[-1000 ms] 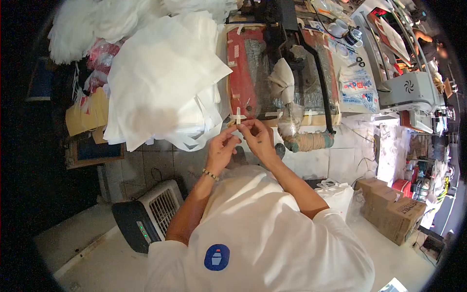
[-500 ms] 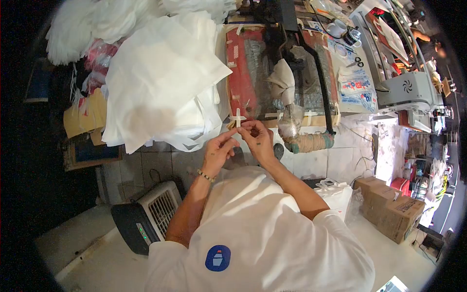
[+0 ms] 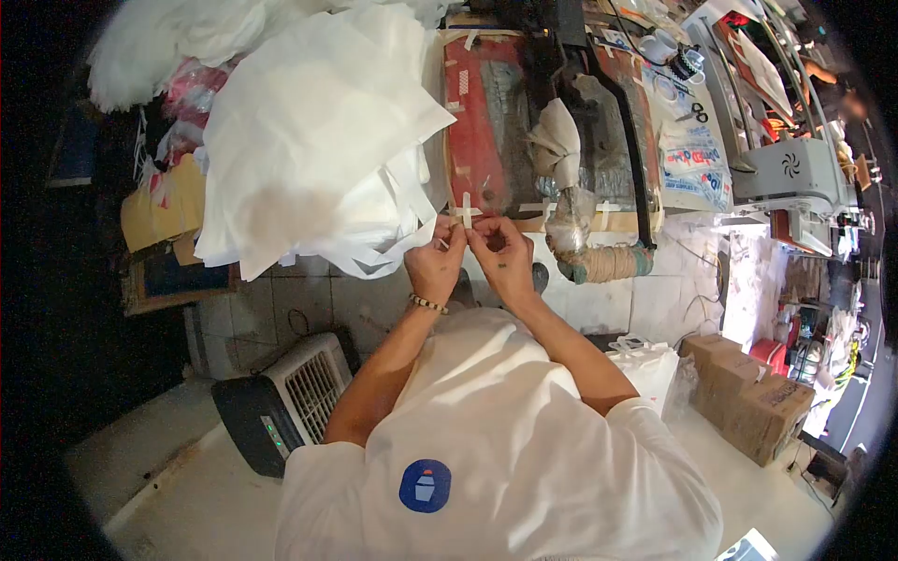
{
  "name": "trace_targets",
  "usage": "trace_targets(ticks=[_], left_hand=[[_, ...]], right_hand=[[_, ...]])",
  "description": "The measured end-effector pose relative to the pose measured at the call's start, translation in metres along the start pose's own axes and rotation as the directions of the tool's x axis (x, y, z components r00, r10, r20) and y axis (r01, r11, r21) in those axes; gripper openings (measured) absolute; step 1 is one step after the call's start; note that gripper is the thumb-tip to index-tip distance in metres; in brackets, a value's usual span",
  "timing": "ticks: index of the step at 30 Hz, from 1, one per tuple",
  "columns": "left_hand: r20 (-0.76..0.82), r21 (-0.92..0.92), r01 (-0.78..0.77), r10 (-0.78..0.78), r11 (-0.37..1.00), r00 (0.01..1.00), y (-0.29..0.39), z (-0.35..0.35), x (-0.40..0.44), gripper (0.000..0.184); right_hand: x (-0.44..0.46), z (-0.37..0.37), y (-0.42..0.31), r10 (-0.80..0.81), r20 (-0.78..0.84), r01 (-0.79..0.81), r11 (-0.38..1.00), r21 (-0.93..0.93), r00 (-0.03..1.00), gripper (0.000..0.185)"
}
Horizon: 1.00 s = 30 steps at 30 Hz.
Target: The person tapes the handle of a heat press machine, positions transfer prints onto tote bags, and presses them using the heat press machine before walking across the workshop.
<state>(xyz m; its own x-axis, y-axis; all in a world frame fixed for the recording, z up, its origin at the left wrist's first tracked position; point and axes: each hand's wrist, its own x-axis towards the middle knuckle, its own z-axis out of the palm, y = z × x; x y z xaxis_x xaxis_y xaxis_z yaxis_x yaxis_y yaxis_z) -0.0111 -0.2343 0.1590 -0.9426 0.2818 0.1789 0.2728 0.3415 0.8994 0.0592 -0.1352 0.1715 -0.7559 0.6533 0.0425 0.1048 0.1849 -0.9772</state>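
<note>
My left hand [image 3: 437, 265] and my right hand [image 3: 502, 262] meet at the near corner of a red, tape-edged board [image 3: 475, 173]. Fingers of both hands are pinched together just below a cross of pale tape [image 3: 466, 211]. Whatever lies between the fingertips is too small to make out. A beaded bracelet circles my left wrist. Left of the hands is a large pile of white sheets [image 3: 318, 131] with loose strips at its near edge. To the right, a black metal arm [image 3: 631, 131] and a twine-wrapped handle [image 3: 613, 264] extend over the board.
Scissors [image 3: 697, 113] and printed plastic bags [image 3: 690, 168] lie at the right, beside a grey machine [image 3: 790, 171]. A heater-like unit [image 3: 290, 397] stands at lower left. Cardboard boxes [image 3: 748, 397] and a white bag [image 3: 645, 365] are at lower right. Yellow sheets [image 3: 164, 206] hang at far left.
My left hand has moved up and right, close against my right hand, its fingers now bunched at the board's corner. The view has shifted slightly.
</note>
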Motion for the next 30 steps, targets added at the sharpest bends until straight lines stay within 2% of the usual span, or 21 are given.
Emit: trace_targets(ticks=[2, 4, 7, 9, 12, 19, 22, 24, 27, 28, 30], left_hand=[[-0.013, -0.035, 0.023, -0.024, 0.999, 1.0, 0.003, 0.001, -0.002, 0.016], [-0.027, -0.07, 0.046, -0.048, 0.996, 0.998, -0.001, 0.003, -0.003, 0.015], [0.016, -0.009, 0.006, -0.006, 1.0, 1.0, -0.01, 0.005, -0.004, 0.018], [-0.002, -0.187, 0.054, -0.056, 0.981, 0.998, 0.001, 0.004, -0.002, 0.02], [0.004, -0.182, 0.089, -0.09, 0.979, 0.996, 0.004, 0.004, -0.001, 0.01], [-0.004, -0.203, 0.058, -0.06, 0.978, 0.998, 0.006, 0.001, 0.0, 0.013], [0.01, -0.163, 0.078, -0.078, 0.984, 0.997, -0.001, 0.003, -0.001, 0.015], [-0.018, -0.099, 0.013, -0.015, 0.995, 1.0, -0.006, 0.004, -0.001, 0.016], [0.026, -0.128, 0.098, -0.095, 0.987, 0.995, 0.001, 0.001, -0.002, 0.017], [0.026, -0.127, 0.099, -0.097, 0.987, 0.995, 0.003, 0.001, -0.001, 0.017], [-0.002, -0.165, 0.042, -0.042, 0.985, 0.999, 0.005, 0.001, -0.001, 0.014]], right_hand=[[-0.001, 0.0, -0.002, 0.001, -0.031, 0.001, 0.998, 0.056, 1.0, 0.016], [0.0, -0.002, -0.01, 0.002, -0.005, -0.002, 1.0, -0.002, 1.0, 0.017], [0.0, -0.001, -0.008, 0.003, -0.016, -0.004, 0.998, -0.065, 1.0, 0.016], [0.001, -0.001, -0.008, 0.001, -0.003, -0.001, 0.996, -0.092, 1.0, 0.016], [0.003, -0.001, -0.011, 0.018, 0.024, -0.014, 0.989, -0.147, 1.0, 0.015], [0.005, -0.001, -0.015, 0.012, 0.043, -0.002, 0.973, -0.232, 0.999, 0.014], [0.005, -0.001, -0.015, 0.001, 0.032, 0.006, 0.969, -0.245, 0.999, 0.014], [0.005, -0.002, -0.015, -0.004, 0.035, 0.013, 0.965, -0.262, 0.999, 0.015], [0.005, 0.0, -0.013, -0.051, 0.018, 0.054, 0.951, -0.304, 0.999, 0.014], [0.004, 0.0, -0.012, -0.094, -0.001, 0.088, 0.94, -0.329, 0.996, 0.012], [0.004, -0.001, -0.017, -0.054, 0.01, 0.054, 0.915, -0.401, 0.998, 0.012]])
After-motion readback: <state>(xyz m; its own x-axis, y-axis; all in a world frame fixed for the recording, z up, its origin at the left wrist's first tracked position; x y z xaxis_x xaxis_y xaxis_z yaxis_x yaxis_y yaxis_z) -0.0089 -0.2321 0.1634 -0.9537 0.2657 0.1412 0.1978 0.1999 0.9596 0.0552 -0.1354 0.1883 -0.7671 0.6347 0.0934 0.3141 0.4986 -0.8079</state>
